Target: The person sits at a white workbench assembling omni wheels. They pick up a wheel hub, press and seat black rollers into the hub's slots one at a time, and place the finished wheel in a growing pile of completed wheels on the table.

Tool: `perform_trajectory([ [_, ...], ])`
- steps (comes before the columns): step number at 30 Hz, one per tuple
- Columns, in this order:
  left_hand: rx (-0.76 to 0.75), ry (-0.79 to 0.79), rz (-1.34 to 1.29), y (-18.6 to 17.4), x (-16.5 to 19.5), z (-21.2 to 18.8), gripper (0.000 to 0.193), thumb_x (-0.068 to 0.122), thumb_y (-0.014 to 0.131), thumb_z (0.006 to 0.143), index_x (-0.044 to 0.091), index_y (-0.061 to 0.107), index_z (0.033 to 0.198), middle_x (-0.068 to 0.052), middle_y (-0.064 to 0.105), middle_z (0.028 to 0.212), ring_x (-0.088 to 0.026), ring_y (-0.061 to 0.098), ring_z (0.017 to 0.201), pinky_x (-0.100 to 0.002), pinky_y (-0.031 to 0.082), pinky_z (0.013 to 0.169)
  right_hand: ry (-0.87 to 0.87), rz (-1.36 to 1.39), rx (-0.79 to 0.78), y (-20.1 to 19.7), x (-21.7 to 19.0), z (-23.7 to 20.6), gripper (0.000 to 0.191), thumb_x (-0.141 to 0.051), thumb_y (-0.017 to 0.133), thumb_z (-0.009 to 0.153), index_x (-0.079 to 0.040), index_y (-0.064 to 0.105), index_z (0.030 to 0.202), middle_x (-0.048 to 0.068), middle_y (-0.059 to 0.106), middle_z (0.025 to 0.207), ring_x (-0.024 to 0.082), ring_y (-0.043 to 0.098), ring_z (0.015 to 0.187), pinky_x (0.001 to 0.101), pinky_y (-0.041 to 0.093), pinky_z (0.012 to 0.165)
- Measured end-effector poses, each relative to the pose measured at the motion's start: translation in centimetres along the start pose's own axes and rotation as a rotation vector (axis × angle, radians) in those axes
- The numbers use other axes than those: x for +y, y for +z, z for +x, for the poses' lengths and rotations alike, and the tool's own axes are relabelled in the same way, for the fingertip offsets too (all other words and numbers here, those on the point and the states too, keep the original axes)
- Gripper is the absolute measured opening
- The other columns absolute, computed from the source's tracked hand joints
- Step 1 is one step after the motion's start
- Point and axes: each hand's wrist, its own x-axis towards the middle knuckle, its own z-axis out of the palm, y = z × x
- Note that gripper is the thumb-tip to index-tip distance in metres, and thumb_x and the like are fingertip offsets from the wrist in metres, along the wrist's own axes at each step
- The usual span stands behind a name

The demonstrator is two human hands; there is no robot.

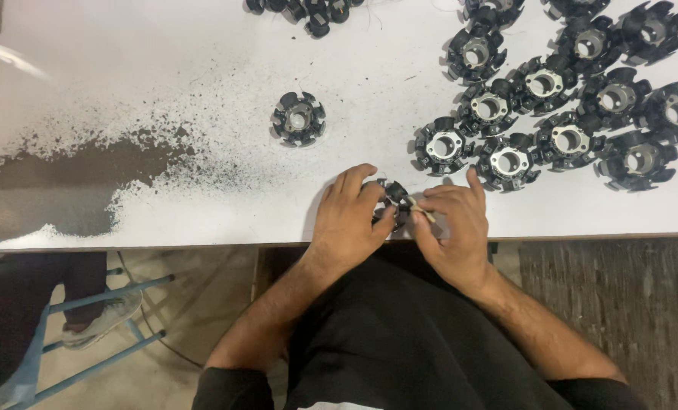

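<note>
**Both hands closed on one stator core**

Left hand (348,220) cups a black, lobed plastic-and-metal stator core (393,203) at the white worktable (202,114) edge; right hand (451,228) pinches a thin pale stick (422,211) against it. Step judged: seating an insert; next calls for steady pressure. Beyond right: matching cores cluster (567,91). Beyond left: lone core (299,118).

You have one black, toothed, ring-shaped part (391,199) at the near edge of the white table, partly covered by your fingers, its pose unclear. A small pale sliver (422,212) lies against its right side.
</note>
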Motion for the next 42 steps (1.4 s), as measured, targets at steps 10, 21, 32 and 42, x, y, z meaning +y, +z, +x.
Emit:
perform_trajectory([
  [10, 0.233, -0.047, -0.137, 1.3, -0.3, -1.5, 0.017, 0.009, 0.077, 0.085, 0.008, 0.069, 0.100, -0.009, 0.062, 0.132, -0.032, 0.060, 0.118, -0.045, 0.049, 0.101, -0.069, -0.168, -0.116, 0.9, -0.9, 0.7, 0.027, -0.001, 0.079, 0.083, -0.006, 0.066, 0.105, 0.008, 0.067, 0.101, 0.029, 0.065, 0.104, 0.0558, 0.026, 0.126],
  [21, 0.211, -0.048, -0.135, 1.8, -0.3, -0.9, 0.015, 0.011, 0.079, 0.084, 0.009, 0.067, 0.094, -0.008, 0.063, 0.131, -0.030, 0.060, 0.117, -0.045, 0.047, 0.100, 0.015, -0.069, -0.185, 0.3, -0.9, 1.6, 0.020, -0.004, 0.078, 0.084, -0.007, 0.066, 0.100, 0.007, 0.068, 0.092, 0.026, 0.066, 0.089, 0.0544, 0.039, 0.118],
  [32, 0.257, -0.065, -0.089, 3.7, -0.7, -1.2, 0.014, 0.007, 0.072, 0.082, 0.006, 0.061, 0.091, -0.009, 0.064, 0.127, -0.029, 0.060, 0.115, -0.047, 0.043, 0.101, 0.044, -0.046, -0.146, 0.3, -1.2, 0.8, 0.022, -0.002, 0.078, 0.086, -0.007, 0.066, 0.104, 0.005, 0.071, 0.097, 0.024, 0.068, 0.093, 0.0540, 0.036, 0.123],
  [42, 0.272, -0.069, -0.078, 3.8, -0.5, -1.3, 0.015, 0.009, 0.071, 0.082, 0.005, 0.062, 0.094, -0.008, 0.063, 0.127, -0.027, 0.062, 0.116, -0.046, 0.044, 0.101, -0.016, -0.128, -0.218, 0.4, -0.5, 1.3, 0.020, 0.001, 0.078, 0.088, -0.007, 0.066, 0.102, 0.007, 0.068, 0.095, 0.028, 0.067, 0.094, 0.0521, 0.039, 0.124],
])
